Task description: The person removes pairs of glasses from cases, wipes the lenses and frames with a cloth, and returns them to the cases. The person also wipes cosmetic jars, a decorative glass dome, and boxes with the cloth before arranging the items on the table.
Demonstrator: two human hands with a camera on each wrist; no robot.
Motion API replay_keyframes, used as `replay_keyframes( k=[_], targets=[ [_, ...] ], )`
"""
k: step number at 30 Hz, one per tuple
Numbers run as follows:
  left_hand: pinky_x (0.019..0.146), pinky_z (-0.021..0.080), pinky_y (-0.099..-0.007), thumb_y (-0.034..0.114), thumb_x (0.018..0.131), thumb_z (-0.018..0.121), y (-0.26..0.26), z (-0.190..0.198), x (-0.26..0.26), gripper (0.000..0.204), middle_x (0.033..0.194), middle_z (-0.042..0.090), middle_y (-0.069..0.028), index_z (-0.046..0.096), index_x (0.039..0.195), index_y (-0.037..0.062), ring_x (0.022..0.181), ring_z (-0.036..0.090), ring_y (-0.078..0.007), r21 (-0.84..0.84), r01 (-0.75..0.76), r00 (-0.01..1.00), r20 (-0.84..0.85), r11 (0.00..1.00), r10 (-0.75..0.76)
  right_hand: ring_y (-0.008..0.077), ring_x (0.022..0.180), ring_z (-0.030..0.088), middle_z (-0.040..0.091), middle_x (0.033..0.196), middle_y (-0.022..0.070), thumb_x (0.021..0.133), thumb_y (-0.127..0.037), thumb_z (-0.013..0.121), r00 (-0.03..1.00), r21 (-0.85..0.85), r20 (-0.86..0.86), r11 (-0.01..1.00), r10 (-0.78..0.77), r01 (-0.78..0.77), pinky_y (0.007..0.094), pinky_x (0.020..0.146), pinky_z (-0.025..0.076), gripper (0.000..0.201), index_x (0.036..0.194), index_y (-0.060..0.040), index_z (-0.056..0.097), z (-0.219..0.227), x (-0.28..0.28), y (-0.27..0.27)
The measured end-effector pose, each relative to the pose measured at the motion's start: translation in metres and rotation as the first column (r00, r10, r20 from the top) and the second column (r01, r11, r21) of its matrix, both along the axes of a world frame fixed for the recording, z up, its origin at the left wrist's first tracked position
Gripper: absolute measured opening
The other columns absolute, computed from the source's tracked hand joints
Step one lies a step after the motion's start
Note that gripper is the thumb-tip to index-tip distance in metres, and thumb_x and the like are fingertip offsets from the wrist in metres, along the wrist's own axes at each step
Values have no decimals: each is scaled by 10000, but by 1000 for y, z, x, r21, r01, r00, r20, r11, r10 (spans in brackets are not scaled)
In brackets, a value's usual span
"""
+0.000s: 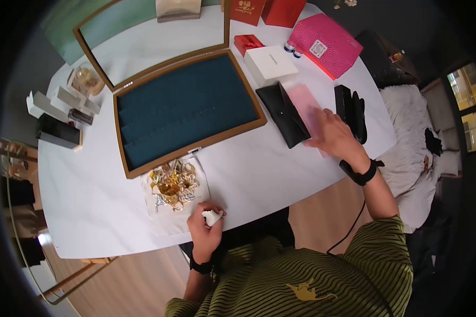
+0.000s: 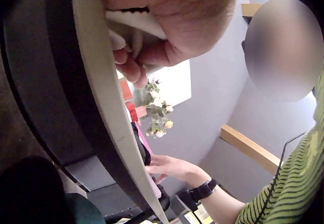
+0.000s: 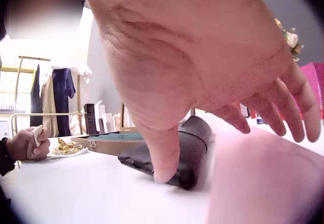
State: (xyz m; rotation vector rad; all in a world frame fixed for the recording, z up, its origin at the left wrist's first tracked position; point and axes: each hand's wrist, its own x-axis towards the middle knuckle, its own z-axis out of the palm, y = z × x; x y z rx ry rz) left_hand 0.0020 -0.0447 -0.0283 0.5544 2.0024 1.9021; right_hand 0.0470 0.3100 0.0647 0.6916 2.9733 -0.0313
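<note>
My left hand (image 1: 205, 232) grips a crumpled white cloth (image 1: 212, 217) at the table's front edge. Beside it, a heap of gold and silver jewellery (image 1: 174, 185) lies on a white cloth (image 1: 158, 219). My right hand (image 1: 336, 137) is spread over a pink flat item (image 1: 303, 103), beside a black pouch (image 1: 284, 115). In the right wrist view the fingers of the right hand (image 3: 202, 67) are extended, the thumb in front of the black pouch (image 3: 195, 145); whether it touches is unclear. An open wooden case (image 1: 188, 111) with dark teal lining stands behind the jewellery.
Black cases (image 1: 349, 111) lie right of the right hand. Behind are a white box (image 1: 271, 64), a small red box (image 1: 247, 42) and a pink bag (image 1: 328, 45). Small boxes (image 1: 58, 132) and a glass dome (image 1: 85, 79) stand at the left.
</note>
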Motion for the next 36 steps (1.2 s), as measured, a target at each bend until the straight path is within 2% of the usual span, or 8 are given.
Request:
replay_keyframes(
  k=[6,14,17,20,23,30,32,36],
  targets=[
    [666,481,-271,-131,694,438,1,2,1,175,765,570,-108,463,819,-11,702,569,-161,-19,-11,1000,-5,1000,11,391,1084,518,488,1182,217,670,-275,798,989,-177,118,978,-87,108,416,920,449,911,1405,-57,305,-2,-5,10],
    [670,476,-268,-113,691,434,2,2,3,169,773,575,-107,469,819,-9,699,567,-159,-24,-13,999,29,1000,14,354,1117,510,524,1192,218,688,-236,773,915,-491,-313,781,255,-386,392,956,415,685,1267,-5,490,-7,7,44],
    [668,473,-267,-112,689,432,3,3,4,173,777,576,-109,470,821,-6,695,565,-158,-20,-30,999,25,999,30,339,1062,539,549,1143,198,743,-266,729,915,-8,-401,999,42,-50,385,906,446,524,1155,1,544,10,13,82],
    [659,469,-267,-109,690,431,3,4,3,173,774,577,-113,469,823,-5,692,564,-158,-22,-17,1000,18,1000,17,352,1089,542,542,1152,253,706,-391,752,886,154,-83,872,-456,464,385,903,452,826,1341,-10,386,13,21,111],
    [641,478,-264,-106,715,502,1,0,3,154,757,614,-125,480,829,-5,683,613,-174,-32,-18,1000,-13,999,17,379,1087,552,539,1150,314,643,-421,768,839,-247,71,805,-540,539,372,898,458,1044,1419,13,220,-24,39,151],
    [638,474,-262,-107,709,500,1,-2,3,158,756,610,-127,482,827,-3,682,604,-172,-23,-17,1000,-7,1000,17,349,1103,552,555,1175,263,626,-270,787,948,-356,-193,918,-253,173,344,950,421,944,1374,41,302,-18,46,115],
    [638,474,-263,-106,707,501,0,-1,2,160,756,610,-127,482,827,-2,684,605,-172,-16,-22,1000,-4,1000,22,289,1096,563,579,1165,217,671,-188,778,909,-460,-194,853,-368,247,315,944,420,810,1330,52,373,-16,44,125],
    [642,474,-264,-107,708,499,0,-1,2,157,763,611,-127,481,828,-7,699,611,-171,-34,-30,999,-27,999,29,278,927,646,645,1056,186,708,-153,763,845,-253,-417,936,-334,245,345,822,495,655,1250,52,458,0,43,142]
  ],
)
